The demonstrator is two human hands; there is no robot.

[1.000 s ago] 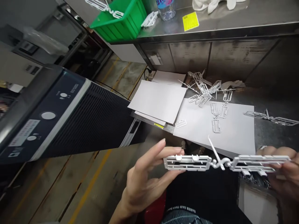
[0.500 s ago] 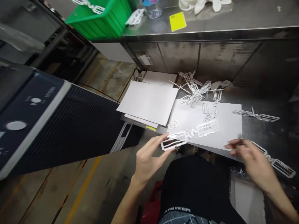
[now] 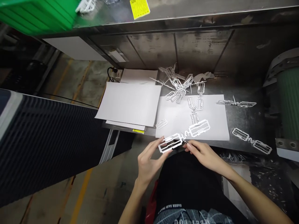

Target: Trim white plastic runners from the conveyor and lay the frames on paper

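Between the thumb and fingers of my left hand (image 3: 149, 158), closed on its left end, is a white plastic part (image 3: 186, 133). This part is a pair of slotted rectangular frames joined by a thin curvy link, held tilted over the table's front edge. My right hand (image 3: 206, 155) is closed in a pinch at that link. A small thin metal tool (image 3: 184, 141) shows at its fingertips; its exact kind is hidden. Beyond the hands, a small single white frame (image 3: 161, 124) and several joined frames (image 3: 195, 104) lie on a white sheet (image 3: 215, 124).
A tangled heap of white frames (image 3: 178, 88) lies toward the back. More joined pairs rest at right (image 3: 251, 140). White sheets (image 3: 130, 101) are stacked at left. Above runs a metal shelf (image 3: 187, 15) with a green bin (image 3: 39, 15). A dark ribbed machine (image 3: 58, 140) stands left.
My right hand has come left from the right side of the table to the link of the held part. The left hand keeps its hold. The view has shifted to the right.
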